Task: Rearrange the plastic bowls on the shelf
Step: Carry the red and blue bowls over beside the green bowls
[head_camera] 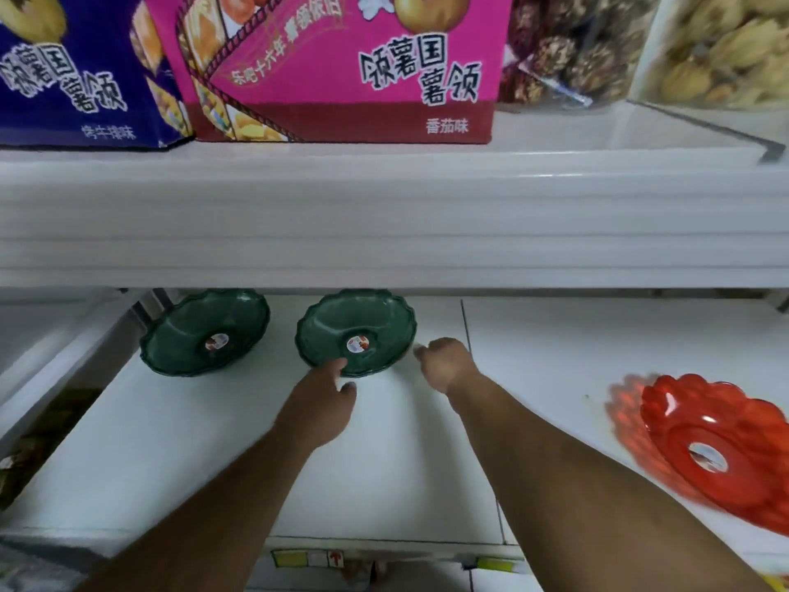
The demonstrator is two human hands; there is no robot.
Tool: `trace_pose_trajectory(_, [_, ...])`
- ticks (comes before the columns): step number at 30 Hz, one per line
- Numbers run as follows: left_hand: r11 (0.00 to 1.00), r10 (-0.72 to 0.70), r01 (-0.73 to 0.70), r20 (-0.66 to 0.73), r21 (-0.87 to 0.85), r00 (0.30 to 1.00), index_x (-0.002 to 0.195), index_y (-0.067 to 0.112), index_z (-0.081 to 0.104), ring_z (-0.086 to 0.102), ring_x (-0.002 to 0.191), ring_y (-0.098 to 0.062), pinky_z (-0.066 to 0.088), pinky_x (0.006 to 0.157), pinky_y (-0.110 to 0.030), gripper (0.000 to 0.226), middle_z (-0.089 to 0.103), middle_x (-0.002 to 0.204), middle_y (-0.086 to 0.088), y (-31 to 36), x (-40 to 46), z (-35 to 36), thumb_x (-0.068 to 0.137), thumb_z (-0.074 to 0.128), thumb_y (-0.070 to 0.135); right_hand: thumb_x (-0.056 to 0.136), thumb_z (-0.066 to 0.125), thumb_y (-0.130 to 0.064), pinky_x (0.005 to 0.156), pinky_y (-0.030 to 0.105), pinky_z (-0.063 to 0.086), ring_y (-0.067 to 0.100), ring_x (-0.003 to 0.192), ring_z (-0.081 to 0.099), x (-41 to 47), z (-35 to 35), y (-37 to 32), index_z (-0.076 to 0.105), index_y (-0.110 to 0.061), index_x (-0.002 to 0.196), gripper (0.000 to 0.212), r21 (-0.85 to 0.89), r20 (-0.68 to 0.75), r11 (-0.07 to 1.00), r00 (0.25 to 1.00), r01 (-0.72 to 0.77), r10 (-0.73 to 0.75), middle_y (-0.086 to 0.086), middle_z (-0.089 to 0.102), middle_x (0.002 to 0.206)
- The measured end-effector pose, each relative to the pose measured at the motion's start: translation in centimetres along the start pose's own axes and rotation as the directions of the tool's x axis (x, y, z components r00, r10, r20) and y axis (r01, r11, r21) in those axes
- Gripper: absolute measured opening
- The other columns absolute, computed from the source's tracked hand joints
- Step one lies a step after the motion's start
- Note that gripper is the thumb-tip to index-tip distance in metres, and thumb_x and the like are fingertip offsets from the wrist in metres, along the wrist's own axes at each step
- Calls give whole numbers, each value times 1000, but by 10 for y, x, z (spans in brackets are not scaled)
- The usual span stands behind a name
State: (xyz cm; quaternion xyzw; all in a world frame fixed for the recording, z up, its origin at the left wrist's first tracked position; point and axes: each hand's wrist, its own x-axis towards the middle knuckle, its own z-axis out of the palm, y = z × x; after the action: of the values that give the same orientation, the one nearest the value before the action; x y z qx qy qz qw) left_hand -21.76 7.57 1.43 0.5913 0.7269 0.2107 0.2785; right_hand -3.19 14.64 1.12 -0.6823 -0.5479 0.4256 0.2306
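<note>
Two dark green scalloped plastic bowls sit at the back of the white shelf point(384, 463), each with a round sticker in its middle. One green bowl point(205, 331) is at the left, the other green bowl point(363, 318) in the centre. My left hand point(322, 399) reaches to the front rim of the centre bowl, fingers at its edge. My right hand point(446, 363) hovers just right of that bowl, fingers loosely curled, holding nothing. A red scalloped bowl point(726, 446) lies at the shelf's front right, blurred.
The upper shelf's thick white edge point(384, 220) overhangs the bowls. On it stand a blue snack box point(77, 70), a pink snack box point(341, 66) and clear bags of snacks point(597, 49). Yellow price tags point(307, 558) line the front lip.
</note>
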Motion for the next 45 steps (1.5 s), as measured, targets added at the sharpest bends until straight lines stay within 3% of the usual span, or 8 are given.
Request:
trace_pose_trajectory(2, [987, 63, -70, 56, 147, 996, 154, 21, 31, 36, 143, -26, 32, 115, -39, 59, 36, 159, -5, 21, -6, 5, 99, 46, 35, 100, 45, -41, 104, 34, 40, 34, 131, 50, -17, -22, 9, 47, -5, 143, 55, -192, 25, 978, 996, 83, -80, 13, 55, 142])
trace_pose_trajectory(3, [974, 91, -105, 80, 201, 993, 155, 20, 29, 33, 145, -26, 30, 116, -38, 61, 32, 161, -6, 32, -8, 8, 99, 47, 36, 100, 42, -44, 109, 36, 37, 34, 137, 44, -25, -31, 16, 39, -6, 148, 61, -306, 24, 943, 991, 131, -129, 13, 48, 151])
trace_pose_trajectory(6, [929, 166, -194, 113, 314, 980, 155, 17, 28, 27, 148, -25, 26, 118, -39, 64, 27, 163, -7, 66, -15, 26, 98, 47, 39, 100, 35, -50, 113, 42, 33, 35, 141, 35, -48, -63, 41, 38, -9, 148, 64, -576, 20, 786, 966, 222, -258, 15, 43, 152])
trace_pose_trajectory(11, [871, 219, -267, 162, 412, 962, 155, 20, 27, 27, 148, -26, 28, 118, -42, 67, 25, 164, -4, 125, -42, 72, 96, 45, 45, 99, 27, -56, 123, 49, 13, 33, 154, 7, -84, -121, 87, 22, -12, 157, 73, -741, 46, 638, 964, 209, -262, 13, 16, 167])
trace_pose_trajectory(18, [827, 243, -316, 212, 464, 947, 156, 22, 25, 27, 147, -27, 29, 114, -41, 65, 26, 163, -2, 220, -114, 149, 97, 41, 48, 99, 26, -57, 124, 51, 7, 33, 155, 3, -143, -219, 157, 16, -12, 158, 75, -790, 24, 584, 961, 188, -277, 12, 12, 168])
trace_pose_trajectory(22, [814, 246, -333, 236, 477, 940, 152, 20, 30, 32, 144, -30, 33, 112, -42, 62, 33, 158, -6, 260, -148, 188, 97, 42, 47, 99, 25, -58, 124, 50, 6, 31, 155, 2, -173, -270, 196, 16, -13, 159, 75, -782, 10, 600, 966, 169, -258, 11, 11, 169])
trace_pose_trajectory(25, [823, 238, -330, 248, 462, 939, 155, 23, 25, 26, 148, -29, 29, 115, -44, 66, 25, 163, -4, 282, -166, 213, 97, 42, 48, 98, 24, -60, 124, 49, 4, 31, 155, 1, -190, -298, 224, 15, -15, 160, 77, -764, 3, 631, 979, 135, -205, 10, 10, 169])
trace_pose_trajectory(45, [814, 314, -440, 352, 378, 882, 155, 25, 24, 28, 147, -32, 35, 113, -47, 63, 23, 164, -2, 331, -193, 316, 99, 39, 47, 99, 29, -58, 123, 48, 18, 31, 153, 18, -230, -396, 347, 23, -12, 157, 74, -675, -233, 723, 972, -147, -19, 13, 24, 165])
